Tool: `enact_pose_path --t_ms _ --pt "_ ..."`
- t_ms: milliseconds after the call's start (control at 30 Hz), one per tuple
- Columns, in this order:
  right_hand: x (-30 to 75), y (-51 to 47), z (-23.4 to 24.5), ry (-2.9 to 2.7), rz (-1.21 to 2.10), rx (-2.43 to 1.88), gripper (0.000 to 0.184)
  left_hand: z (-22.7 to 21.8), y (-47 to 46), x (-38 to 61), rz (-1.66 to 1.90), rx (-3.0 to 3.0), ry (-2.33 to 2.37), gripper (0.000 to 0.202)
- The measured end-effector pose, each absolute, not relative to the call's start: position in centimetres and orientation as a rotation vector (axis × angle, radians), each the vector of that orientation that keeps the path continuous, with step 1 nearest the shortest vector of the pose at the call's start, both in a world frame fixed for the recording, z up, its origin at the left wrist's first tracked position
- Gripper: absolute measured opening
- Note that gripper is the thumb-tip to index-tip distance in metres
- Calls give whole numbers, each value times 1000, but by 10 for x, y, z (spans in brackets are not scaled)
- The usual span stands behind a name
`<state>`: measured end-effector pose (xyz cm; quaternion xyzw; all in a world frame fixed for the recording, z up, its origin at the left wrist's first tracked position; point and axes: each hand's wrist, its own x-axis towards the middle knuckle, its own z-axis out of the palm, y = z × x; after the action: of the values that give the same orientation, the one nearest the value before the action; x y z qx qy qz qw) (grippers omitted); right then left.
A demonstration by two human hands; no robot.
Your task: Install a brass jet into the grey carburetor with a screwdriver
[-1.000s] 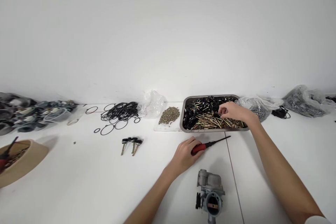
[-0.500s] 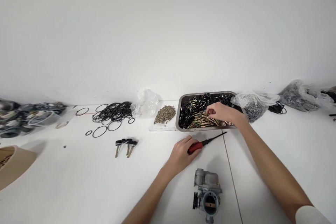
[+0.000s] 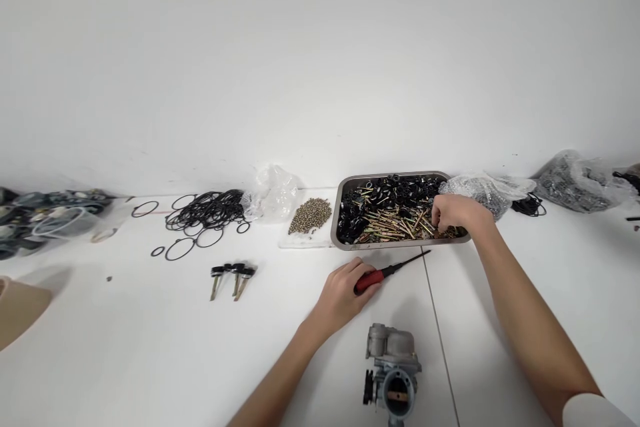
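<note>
My left hand (image 3: 342, 293) rests on the white table, fingers wrapped round the red handle of a screwdriver (image 3: 389, 271) whose black shaft points right. My right hand (image 3: 456, 213) reaches into the right end of a metal tray (image 3: 341, 207) filled with black caps and brass screws, fingers curled down among the screws; what they pinch is hidden. A grey metal carburetor (image 3: 393, 369) stands on the table just below the screwdriver, between my forearms.
Left of the tray lie a heap of small brass parts (image 3: 310, 215), a crumpled clear bag (image 3: 273, 191), a pile of black O-rings (image 3: 206, 211) and three black-headed pins (image 3: 232, 278). Plastic bags of parts (image 3: 575, 181) sit at the right, grey parts (image 3: 47, 220) far left.
My right hand moved from the tray's middle to its right end. The view drifted a little right, so the things at the left slid outward. My left hand stayed on the screwdriver.
</note>
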<state>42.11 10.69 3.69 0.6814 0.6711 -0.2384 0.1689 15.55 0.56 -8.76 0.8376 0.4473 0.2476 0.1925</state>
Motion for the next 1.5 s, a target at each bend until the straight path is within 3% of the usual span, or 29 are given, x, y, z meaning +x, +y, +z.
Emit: enact_pose_path --t_ms 567,733,1033,1267,1500 --pt "435 117 16 1962 -753 1785 12 -86 6 160 637 2303 1317 12" --pt "443 113 7 2009 -743 1822 28 -81 6 164 598 2270 1353 10" --pt "453 93 -6 2124 -700 1890 19 -79 7 170 610 2267 1372 16" --pt "461 85 -10 2213 -807 1934 36 -76 7 171 652 2279 1333 20" --pt "465 71 -19 2508 -909 2221 17 -78 9 172 677 2313 1341 15"
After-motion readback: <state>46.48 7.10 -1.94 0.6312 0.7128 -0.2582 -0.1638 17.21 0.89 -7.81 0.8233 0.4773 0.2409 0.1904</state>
